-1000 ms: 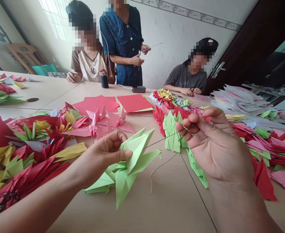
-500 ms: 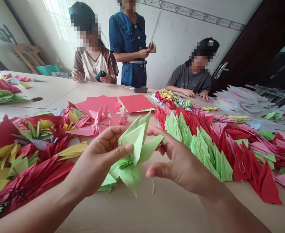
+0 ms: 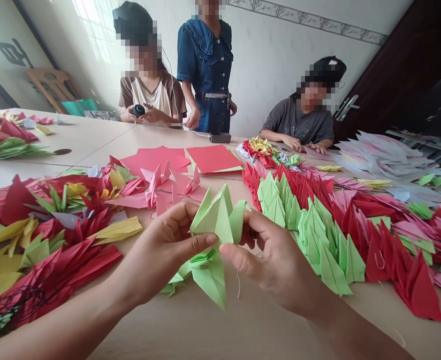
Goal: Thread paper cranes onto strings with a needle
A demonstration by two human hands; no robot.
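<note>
Light green origami paper crane [image 3: 220, 220] is held up between my two hands, above the near middle of the table. My left hand [image 3: 167, 245] grips its left side, the thumb pressed flat on the paper. On the other side my right hand [image 3: 269, 250] pinches the crane, its thumb at the lower edge and its fingers partly hidden behind. Below hangs another green folded piece [image 3: 208, 277], apparently joined to it. A thin pale thread [image 3: 239, 285] dangles beneath my right hand.
Mixed folded papers [image 3: 73, 210] heap up at left, with black netting [image 3: 17, 305] nearby. Rows of green cranes [image 3: 325, 250] and red cranes [image 3: 404, 270] stand at right. Flat red sheets [image 3: 212, 159] lie beyond. Several people are across the table [image 3: 107, 145].
My right hand has closed in, its thumb now against the crane, whose right flap is bent upward. Across the table, the standing person has lowered a hand and a long thin strip.
</note>
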